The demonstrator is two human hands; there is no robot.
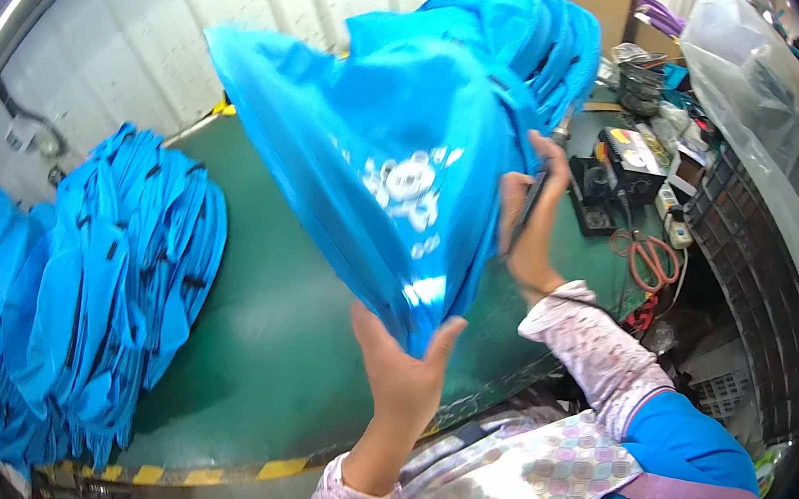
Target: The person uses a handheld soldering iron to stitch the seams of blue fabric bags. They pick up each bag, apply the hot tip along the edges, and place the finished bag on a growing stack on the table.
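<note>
A bright blue fabric piece [326, 148], tapering downward and printed with a white cartoon animal, is held up over the table. My left hand [405, 370] is closed on its lower point, thumb at the right side. My right hand [530, 242] is closed around a slim dark corded tool [538, 191] at the fabric's right edge; whether it also grips the cloth is unclear. More bunched blue fabric pieces [515, 17] are behind the raised piece, partly hidden by it.
A large heap of blue fabric [101, 279] lies at left on the green table [235, 382]. At right are a black-and-yellow electrical unit [636, 168], a power strip [673, 218], red-handled scissors [653, 261], clear plastic sheeting [771, 160] and a dark grid panel [741, 275]. A white ribbed wall stands behind.
</note>
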